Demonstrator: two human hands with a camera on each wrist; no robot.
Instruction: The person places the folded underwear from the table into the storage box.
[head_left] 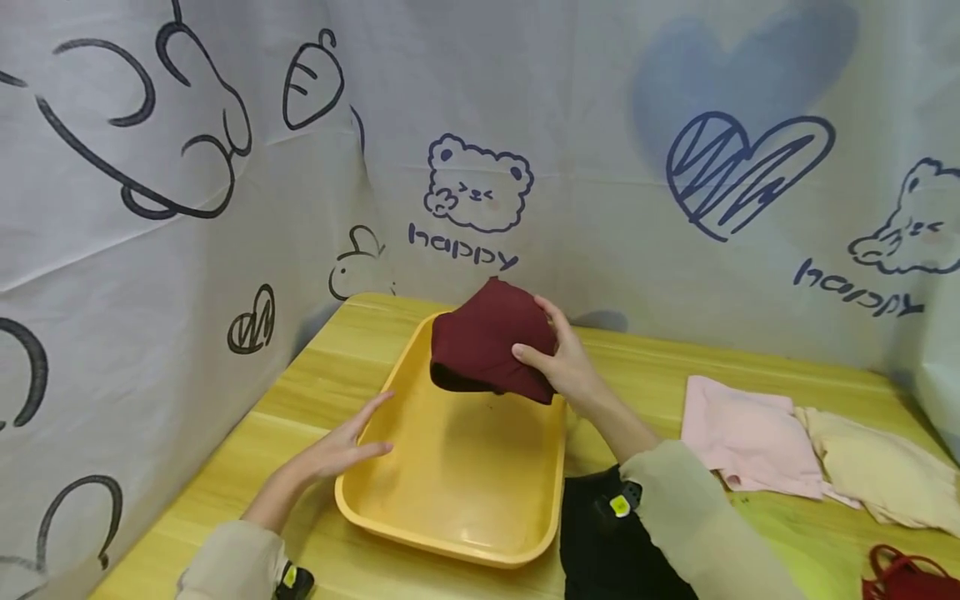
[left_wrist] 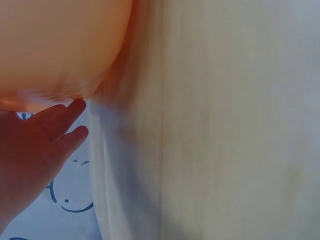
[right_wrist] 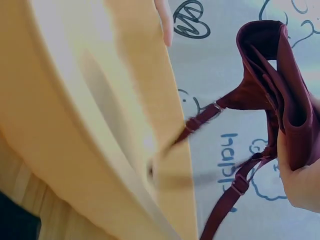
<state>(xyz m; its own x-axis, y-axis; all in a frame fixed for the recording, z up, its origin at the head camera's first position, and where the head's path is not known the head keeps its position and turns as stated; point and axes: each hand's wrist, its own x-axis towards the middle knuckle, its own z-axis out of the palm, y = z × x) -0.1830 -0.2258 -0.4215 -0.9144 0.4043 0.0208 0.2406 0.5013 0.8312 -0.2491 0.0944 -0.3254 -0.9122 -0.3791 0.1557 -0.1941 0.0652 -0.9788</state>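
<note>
My right hand point(head_left: 573, 367) pinches a folded maroon bra point(head_left: 491, 337) by its right side, above the far end of a yellow plastic basin point(head_left: 450, 546). In the right wrist view, two thin straps point(right_wrist: 232, 192) with adjusters dangle from the bra, and its folded layers are seen edge-on. At the basin's left rim is my left hand point(head_left: 341, 446), its thumb and fingers spread. The left wrist view shows those fingers point(left_wrist: 75, 137) right at the basin's outer wall point(left_wrist: 60, 45).
A black cloth point(head_left: 600, 542) lies right of the basin, partly under my right sleeve. Farther right are a pink garment point(head_left: 753, 433), a pale yellow garment point(head_left: 885, 467) and a red strappy item point(head_left: 911, 579). A white curtain point(head_left: 585, 167) with drawings hangs behind the wooden table point(head_left: 307, 392).
</note>
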